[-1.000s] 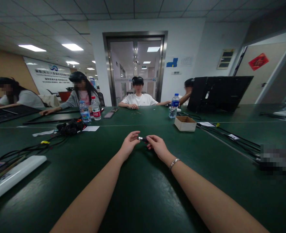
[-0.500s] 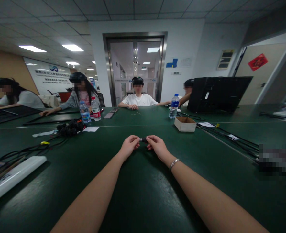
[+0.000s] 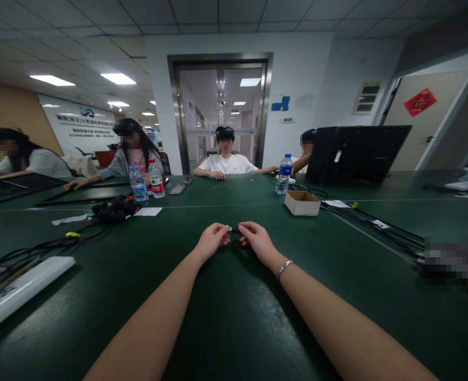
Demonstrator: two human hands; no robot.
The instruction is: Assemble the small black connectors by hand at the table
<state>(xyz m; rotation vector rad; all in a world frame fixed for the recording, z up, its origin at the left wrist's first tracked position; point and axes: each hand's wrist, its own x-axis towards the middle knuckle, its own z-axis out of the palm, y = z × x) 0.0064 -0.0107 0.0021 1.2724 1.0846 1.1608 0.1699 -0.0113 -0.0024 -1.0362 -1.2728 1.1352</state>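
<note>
Above the middle of the green table, my left hand (image 3: 213,237) and my right hand (image 3: 255,238) face each other with fingers pinched. Between them is a small dark piece with a silver end (image 3: 234,229), too small for me to tell its kind. My left fingertips close on the silver end, while my right thumb and fingers grip the dark end. Fingers cover both of its ends. A bracelet (image 3: 285,269) circles my right wrist.
An open cardboard box (image 3: 303,203) stands ahead to the right, near a blue-capped water bottle (image 3: 284,174). Black cables (image 3: 372,225) run along the right. A white bar-shaped object (image 3: 27,291) and a black bundle (image 3: 113,210) lie left. Several people sit around the table.
Both hands keep nearly the same place and pinch. The whole view has shifted very slightly.
</note>
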